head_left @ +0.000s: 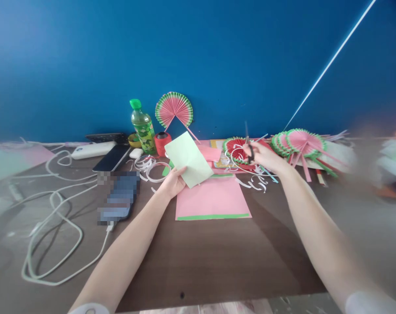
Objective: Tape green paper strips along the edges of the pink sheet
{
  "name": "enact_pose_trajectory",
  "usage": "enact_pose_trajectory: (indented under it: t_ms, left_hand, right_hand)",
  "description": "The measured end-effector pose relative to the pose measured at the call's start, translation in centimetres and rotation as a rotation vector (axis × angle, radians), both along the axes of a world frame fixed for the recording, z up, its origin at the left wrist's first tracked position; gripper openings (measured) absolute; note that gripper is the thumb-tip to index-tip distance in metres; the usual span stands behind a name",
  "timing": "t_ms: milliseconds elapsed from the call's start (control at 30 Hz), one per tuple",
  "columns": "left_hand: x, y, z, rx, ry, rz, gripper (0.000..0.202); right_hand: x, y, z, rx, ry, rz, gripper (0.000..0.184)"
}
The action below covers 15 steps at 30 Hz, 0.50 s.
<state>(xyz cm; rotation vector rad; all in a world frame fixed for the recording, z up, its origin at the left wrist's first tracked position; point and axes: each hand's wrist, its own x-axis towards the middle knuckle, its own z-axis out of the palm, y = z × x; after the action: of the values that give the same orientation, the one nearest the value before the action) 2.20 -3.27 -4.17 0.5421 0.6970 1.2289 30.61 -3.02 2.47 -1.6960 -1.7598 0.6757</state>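
Green single sheet point(190, 158) in left hand point(174, 184), one scissors point(251, 153) in right hand point(263, 155)

A hand could pass low over the bare table point(224, 261) on the near side, between the two forearms and up to the pink sheet point(214, 198). Above that sheet's far left part, the left hand point(174, 182) and its pale green paper point(189, 159) block the way. Farther right, the right hand point(262, 155) with scissors point(249, 152) stands in the way, the fan pile point(305, 141) just beyond. Left, a phone point(119, 198) and looped cable point(55, 284) obstruct. Far, a bottle point(144, 131) stands before the wall point(233, 56). The far right blurs, perhaps cluttered.
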Motion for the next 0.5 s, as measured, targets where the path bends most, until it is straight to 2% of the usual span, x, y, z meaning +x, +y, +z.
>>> enact_pose_trajectory:
  t_ms: [67, 167, 300, 400, 500]
  left_hand:
    - [0.0, 0.0, 0.1, 0.018, -0.007, -0.003, 0.037]
    - [-0.1, 0.0, 0.2, 0.046, -0.035, 0.052, 0.040]
    - [-0.4, 0.2, 0.5, 0.035, -0.080, 0.153, 0.040]
    - [-0.5, 0.3, 0.7, 0.022, -0.115, 0.217, 0.038]
    - [-0.5, 0.3, 0.8, 0.018, -0.133, 0.248, 0.038]
  right_hand:
    - [-2.1, -0.9, -0.9, -0.138, 0.268, 0.270, 0.039]
    - [-4.9, -2.2, -2.5, -0.207, 0.378, 0.464, 0.035]
    - [-6.2, -2.7, -3.8, -0.120, 0.278, 0.427, 0.032]
    - [-6.1, -2.6, -3.6, -0.010, 0.101, 0.468, 0.027]
    - [-6.1, -2.6, -3.4, 0.018, 0.078, 0.504, 0.024]
